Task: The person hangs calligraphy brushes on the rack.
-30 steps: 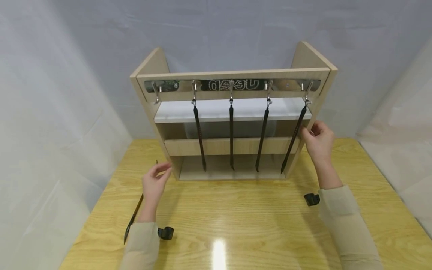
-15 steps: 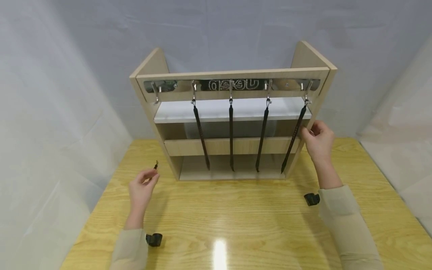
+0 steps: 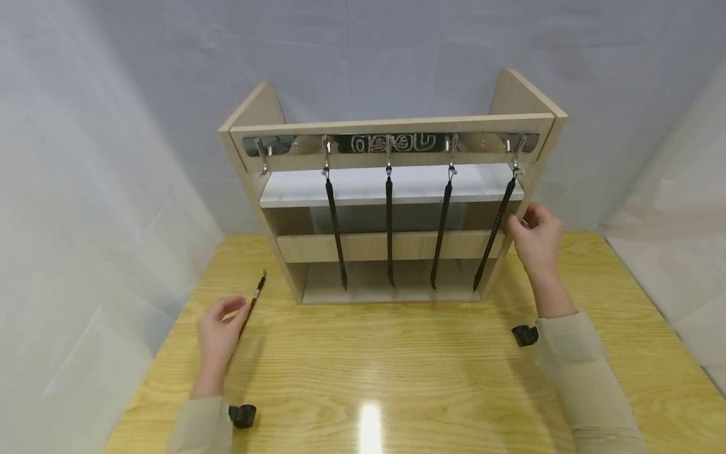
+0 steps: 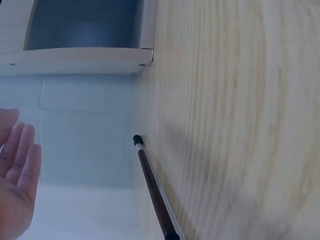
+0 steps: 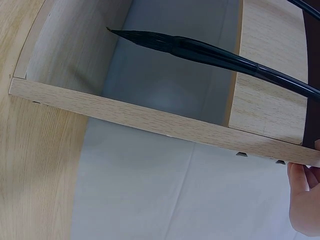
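Observation:
A writing brush (image 3: 258, 291) with a dark handle and a hanging loop lies on the table left of the wooden shelf (image 3: 363, 247). My left hand (image 3: 220, 328) hovers beside and above it, fingers loosely bent. In the left wrist view there is a gap between these fingers and the brush's handle (image 4: 156, 195). With my right hand (image 3: 535, 243) I hold the shelf's right side panel, thumb at its front edge; some fingers are hidden behind it. Several dark brushes hang from the hook rail (image 3: 306, 144), the rightmost brush (image 3: 495, 230) close to my right thumb.
The leftmost hook (image 3: 262, 156) is bare. A white inner shelf board (image 3: 363, 184) sits under the rail. Wood-grain tabletop (image 3: 397, 353) extends in front, with pale cloth (image 3: 368, 57) behind and at the sides.
My left hand has moved left and toward me, away from the shelf's left side to the lying brush, uncovering its loop end. The left hanging brush swings slightly. My right hand stays put.

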`<state>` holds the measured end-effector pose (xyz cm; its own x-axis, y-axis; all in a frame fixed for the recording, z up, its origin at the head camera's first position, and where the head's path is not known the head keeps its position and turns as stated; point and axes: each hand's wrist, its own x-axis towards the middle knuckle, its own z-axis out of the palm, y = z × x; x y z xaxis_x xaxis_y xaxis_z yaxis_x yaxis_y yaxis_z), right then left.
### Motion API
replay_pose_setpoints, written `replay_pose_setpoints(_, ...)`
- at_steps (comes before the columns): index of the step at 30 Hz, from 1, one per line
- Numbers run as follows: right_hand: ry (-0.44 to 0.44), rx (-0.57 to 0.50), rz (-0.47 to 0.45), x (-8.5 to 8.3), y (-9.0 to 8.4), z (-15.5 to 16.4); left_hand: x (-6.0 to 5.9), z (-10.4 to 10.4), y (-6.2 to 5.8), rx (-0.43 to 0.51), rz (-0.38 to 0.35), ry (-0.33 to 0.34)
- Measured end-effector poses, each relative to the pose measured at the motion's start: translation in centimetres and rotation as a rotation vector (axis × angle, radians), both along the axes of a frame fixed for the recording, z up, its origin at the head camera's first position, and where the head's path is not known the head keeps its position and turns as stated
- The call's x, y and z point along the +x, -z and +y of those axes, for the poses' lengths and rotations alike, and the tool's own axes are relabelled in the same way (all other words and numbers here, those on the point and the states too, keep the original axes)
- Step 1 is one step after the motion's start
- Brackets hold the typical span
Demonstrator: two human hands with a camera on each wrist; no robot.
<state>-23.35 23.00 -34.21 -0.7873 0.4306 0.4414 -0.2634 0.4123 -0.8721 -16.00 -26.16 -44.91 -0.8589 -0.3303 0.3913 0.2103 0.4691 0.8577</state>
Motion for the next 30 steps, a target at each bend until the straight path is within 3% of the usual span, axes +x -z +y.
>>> replay_pose_setpoints(1, 0.000, 0.000, -0.001, 0.0, 0.0, 0.0, 0.2, 0.0, -0.3, -0.006, -0.018, -0.021)
replay_pose_setpoints(3, 0.002, 0.005, -0.003, 0.0, -0.1, 0.0, -0.6, -1.4, 1.8, -0.038, 0.008, -0.039)
replay_pose_setpoints(6, 0.000, 0.002, -0.005, 0.0, -0.2, 0.0, -0.6, -1.9, 2.2, -0.032, -0.001, -0.042)
replay_pose_setpoints(8, 0.002, 0.003, -0.007, 0.0, -0.2, 0.0, -0.3, -1.8, 1.9, -0.056, -0.041, -0.071)
replay_pose_setpoints(10, 0.003, 0.004, -0.014, 0.0, -0.2, 0.0, 0.7, -0.8, 0.0, -0.035, -0.086, -0.079)
replay_pose_setpoints(19, 0.002, -0.004, -0.032, 0.0, -0.1, 0.0, 1.0, -1.5, 0.3, -0.112, -0.144, -0.085)
replay_pose_setpoints(25, 0.004, 0.001, -0.014, 0.0, 0.0, 0.1, 0.7, -1.9, 0.5, -0.228, -0.163, -0.083)
replay_pose_setpoints(30, 0.001, 0.016, -0.011, 0.0, 0.0, 0.1, 0.7, -2.5, 0.8, -0.298, -0.234, -0.054)
